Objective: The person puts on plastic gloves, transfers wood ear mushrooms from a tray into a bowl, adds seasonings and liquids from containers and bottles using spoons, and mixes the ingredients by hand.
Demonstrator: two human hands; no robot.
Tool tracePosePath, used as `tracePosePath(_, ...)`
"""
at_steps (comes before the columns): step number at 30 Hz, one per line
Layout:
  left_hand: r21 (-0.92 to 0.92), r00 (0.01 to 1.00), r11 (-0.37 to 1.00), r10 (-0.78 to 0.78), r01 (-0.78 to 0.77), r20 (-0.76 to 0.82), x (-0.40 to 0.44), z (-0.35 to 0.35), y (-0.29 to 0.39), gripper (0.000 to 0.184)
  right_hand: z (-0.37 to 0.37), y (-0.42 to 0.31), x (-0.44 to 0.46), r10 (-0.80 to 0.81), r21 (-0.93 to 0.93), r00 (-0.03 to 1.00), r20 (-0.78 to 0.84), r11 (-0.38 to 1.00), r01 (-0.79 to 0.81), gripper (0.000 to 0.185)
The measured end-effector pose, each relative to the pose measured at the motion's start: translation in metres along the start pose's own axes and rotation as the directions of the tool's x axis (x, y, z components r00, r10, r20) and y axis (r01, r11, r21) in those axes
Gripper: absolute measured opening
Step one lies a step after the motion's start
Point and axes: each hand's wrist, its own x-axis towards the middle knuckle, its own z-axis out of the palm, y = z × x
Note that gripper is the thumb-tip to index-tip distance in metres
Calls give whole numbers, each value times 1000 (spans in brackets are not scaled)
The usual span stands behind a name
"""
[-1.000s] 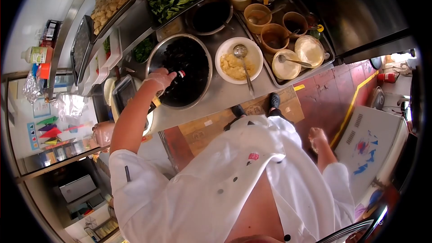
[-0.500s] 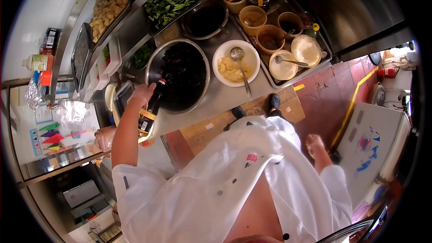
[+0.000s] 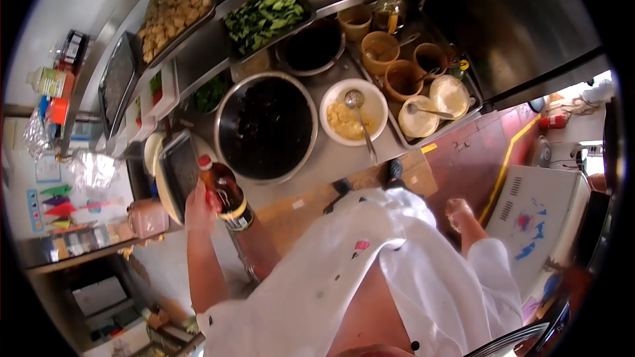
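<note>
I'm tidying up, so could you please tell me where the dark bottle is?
In the head view, the dark bottle is left of centre, in the left hand, just below the large metal bowl.

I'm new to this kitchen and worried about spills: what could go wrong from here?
The bottle is in the left hand by the front edge of the counter; if the grip slipped, it might fall to the floor. The spoon in the white bowl has its handle sticking out past the rim, so a sleeve could catch it. The large metal bowl sits near the front edge too; a knock might spill the dark food.
</note>
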Motion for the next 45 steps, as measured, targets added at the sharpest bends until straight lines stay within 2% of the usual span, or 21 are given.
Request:
tracePosePath(1,-5,999,1000,12,-12,43,-7,6,3,36,-1,-4,-8,22,-21,1000,-7,1000,-22,25)
tracePosePath(2,-10,996,1000,27,-27,84,-9,16,7,34,1,29,47,-140,-373,982,128,910,179,14)
tracePosePath(3,-40,982,999,42,-36,183,-8,27,12,31,3,64,102,-296,-633,920,258,667,392,13)
tracePosePath(5,-92,929,995,77,-47,362,-10,50,21,26,0,41,63,-267,-711,931,250,601,364,21)
tracePosePath(7,17,882,995,80,-99,464,-9,91,39,20,-5,31,31,-244,-734,940,239,589,339,30)
tracePosePath(8,71,858,990,72,-125,509,-11,115,48,19,-8,24,14,-270,-844,921,280,388,370,31)
tracePosePath(9,73,841,986,87,-149,535,-14,143,57,18,-12,25,2,-265,-825,925,272,430,366,29)
tracePosePath(10,78,822,982,99,-171,560,-18,174,66,18,-17,18,-21,-321,-893,862,392,90,440,24)
tracePosePath(11,85,802,977,108,-193,587,-21,203,77,18,-19,21,-22,-181,-690,963,198,672,268,21)
tracePosePath(12,91,785,972,118,-217,608,-24,233,89,20,-23,24,-21,58,-212,992,113,977,-33,18)
tracePosePath(13,97,768,966,128,-240,627,-27,263,101,21,-29,25,-30,1,-304,996,94,952,27,15)
tracePosePath(14,103,755,960,135,-259,642,-28,290,111,23,-31,42,-11,-131,-644,971,197,730,230,15)
tracePosePath(16,-68,629,981,168,-180,759,0,345,114,23,-44,49,-8,-61,-331,992,109,939,94,12)
tracePosePath(19,-64,624,997,77,-43,778,4,437,142,22,-57,73,20,85,79,996,0,993,-84,26)
tracePosePath(22,-103,608,994,96,-23,788,14,524,148,23,-80,97,45,129,341,990,50,930,-138,28)
tracePosePath(27,-113,630,991,137,-78,765,35,647,118,18,-115,121,79,188,507,981,40,843,-182,30)
tracePosePath(33,22,824,987,122,-161,553,88,742,35,37,-136,195,177,-77,839,970,230,522,-157,24)
tracePosePath(36,110,884,978,108,-176,455,109,764,0,48,-184,89,55,-5,583,990,-139,808,86,24)
tracePosePath(37,103,894,983,91,-151,439,114,768,-8,49,-192,88,58,-123,502,987,-105,850,159,31)
tracePosePath(43,201,894,976,-10,-89,448,122,745,-36,60,-219,-25,-10,-434,236,887,-159,855,461,37)
tracePosePath(45,99,790,975,99,-198,604,93,714,-28,40,-212,-59,-11,-562,186,815,-142,793,579,39)
